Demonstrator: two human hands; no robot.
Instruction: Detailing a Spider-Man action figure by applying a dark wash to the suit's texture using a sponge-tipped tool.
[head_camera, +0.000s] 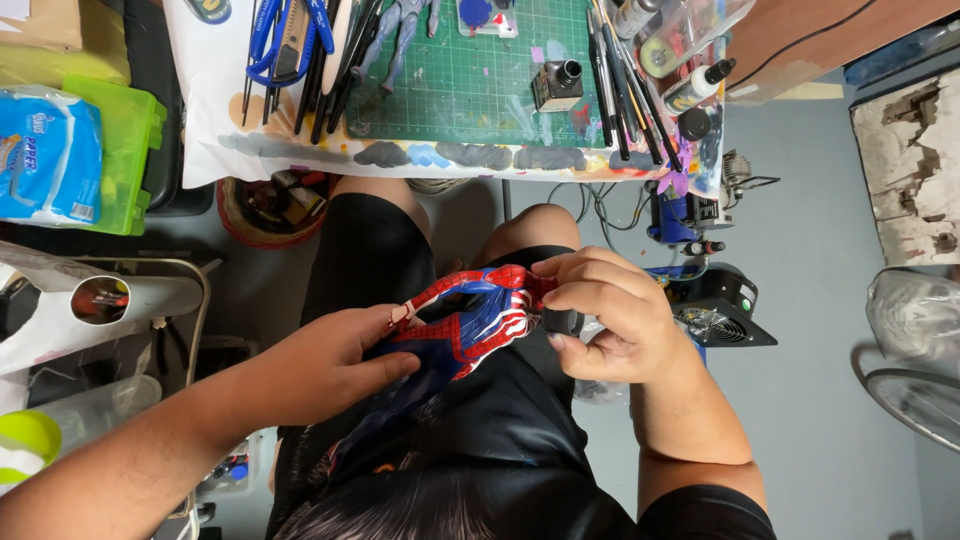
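Observation:
Over my lap I hold a red and blue figure body piece (478, 312) with web lines on it. My left hand (330, 360) grips its lower left end, thumb pressed along the blue part. My right hand (600, 315) pinches its upper right red end and also curls around a small dark cylinder (563, 321). I sit in black shorts (370, 260) with both knees under the table edge.
The table ahead carries a green cutting mat (470, 90), a grey figure (395, 35), brushes (625, 90), blue-handled pliers (270, 40), a dark ink bottle (557, 84) and a dropper bottle (697, 86). A green box (125, 150) and tissue pack (45, 155) sit left; a black fan unit (720, 310) lies on the floor right.

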